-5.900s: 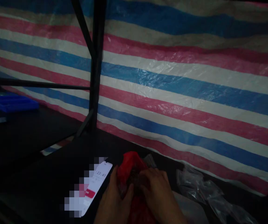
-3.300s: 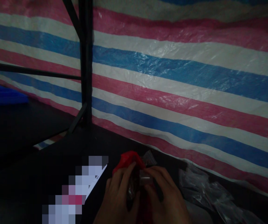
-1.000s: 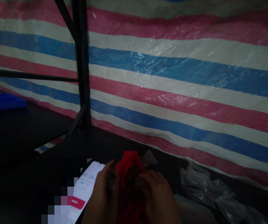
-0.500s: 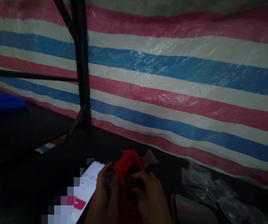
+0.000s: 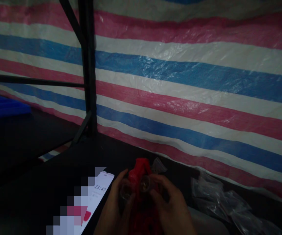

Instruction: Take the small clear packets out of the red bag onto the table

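Note:
Both my hands work at the bottom middle of the head view, over a dark table (image 5: 45, 186). My left hand (image 5: 113, 212) and my right hand (image 5: 172, 209) are both closed around a red plastic bag (image 5: 141, 169) that sticks up between them. Two small round clear pieces (image 5: 144, 184) show at my fingertips, in front of the bag. A small clear packet (image 5: 159, 165) peeks out just behind the bag. What is inside the bag is too dark to tell.
A lit phone (image 5: 95, 195) with a timer lies left of my hands. Crumpled clear plastic bags (image 5: 216, 199) lie to the right. A striped red, white and blue tarp (image 5: 192, 91) hangs behind. A black metal post (image 5: 88, 68) stands at left, a blue tray (image 5: 3, 107) far left.
My hands have shifted on the red bag and lifted slightly. Two small clear round pieces now show at my fingertips. The view has moved a little.

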The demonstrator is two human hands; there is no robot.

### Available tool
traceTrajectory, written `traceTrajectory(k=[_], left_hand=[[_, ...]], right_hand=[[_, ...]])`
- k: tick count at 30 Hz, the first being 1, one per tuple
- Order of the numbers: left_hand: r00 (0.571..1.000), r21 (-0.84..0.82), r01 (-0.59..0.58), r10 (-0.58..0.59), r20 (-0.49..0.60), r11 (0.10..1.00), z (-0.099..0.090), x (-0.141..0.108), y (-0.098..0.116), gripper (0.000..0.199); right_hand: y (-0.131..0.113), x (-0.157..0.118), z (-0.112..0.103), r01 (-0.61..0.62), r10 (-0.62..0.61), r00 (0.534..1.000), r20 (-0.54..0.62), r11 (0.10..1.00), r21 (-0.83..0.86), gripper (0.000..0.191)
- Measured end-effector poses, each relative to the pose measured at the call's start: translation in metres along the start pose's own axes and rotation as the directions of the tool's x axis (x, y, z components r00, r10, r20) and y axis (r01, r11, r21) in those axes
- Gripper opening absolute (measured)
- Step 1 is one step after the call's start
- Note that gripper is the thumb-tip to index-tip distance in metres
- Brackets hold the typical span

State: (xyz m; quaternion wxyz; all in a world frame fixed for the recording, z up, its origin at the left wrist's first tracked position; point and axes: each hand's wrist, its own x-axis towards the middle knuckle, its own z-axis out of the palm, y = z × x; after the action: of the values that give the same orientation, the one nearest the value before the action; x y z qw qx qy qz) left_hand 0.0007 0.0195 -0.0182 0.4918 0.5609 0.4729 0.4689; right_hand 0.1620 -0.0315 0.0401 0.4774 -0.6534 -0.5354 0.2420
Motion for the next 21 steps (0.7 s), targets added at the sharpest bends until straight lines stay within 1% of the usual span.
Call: traceTrajectory(k=[3, 6, 8, 10, 13, 17, 19, 21], left_hand=[[0.999, -0.036, -0.012, 0.014, 0.039, 0.999, 0.002, -0.001, 0.0, 0.068], [0.999, -0.058, -0.038, 0.039, 0.001, 0.998, 0.005, -0.003, 0.006, 0.06], [0.999, -0.07, -0.046, 0.044, -0.031, 0.996, 0.008, -0.005, 0.009, 0.055], [0.998, -0.077, -0.049, 0.045, -0.047, 0.996, 0.009, -0.006, 0.011, 0.053], [0.998, -0.08, -0.059, 0.056, -0.042, 0.995, 0.007, -0.006, 0.008, 0.054], [0.998, -0.048, -0.06, 0.06, -0.006, 0.997, 0.001, -0.001, -0.002, 0.059], [0.995, 0.007, -0.091, 0.091, -0.029, 0.996, -0.002, 0.001, -0.006, 0.06], [0.982, 0.092, -0.164, 0.172, -0.082, 0.982, -0.002, 0.002, -0.007, 0.057]], right_hand=[[-0.01, -0.003, 0.003, 0.137, -0.135, 0.991, 0.025, 0.981, -0.136, 0.041], [-0.019, -0.005, 0.01, 0.288, -0.278, 0.957, 0.077, 0.906, -0.309, 0.047], [-0.022, -0.005, 0.013, 0.331, -0.316, 0.943, 0.101, 0.863, -0.382, 0.05], [-0.023, -0.005, 0.014, 0.352, -0.327, 0.936, 0.132, 0.845, -0.403, 0.052], [-0.022, -0.005, 0.012, 0.326, -0.296, 0.945, 0.136, 0.863, -0.386, 0.051], [-0.018, -0.002, 0.006, 0.206, -0.201, 0.978, 0.049, 0.917, -0.343, 0.043], [-0.013, 0.0, 0.001, 0.147, -0.154, 0.988, 0.007, 0.93, -0.336, 0.039], [-0.007, 0.001, -0.003, 0.103, -0.113, 0.994, -0.008, 0.928, -0.359, 0.039]])
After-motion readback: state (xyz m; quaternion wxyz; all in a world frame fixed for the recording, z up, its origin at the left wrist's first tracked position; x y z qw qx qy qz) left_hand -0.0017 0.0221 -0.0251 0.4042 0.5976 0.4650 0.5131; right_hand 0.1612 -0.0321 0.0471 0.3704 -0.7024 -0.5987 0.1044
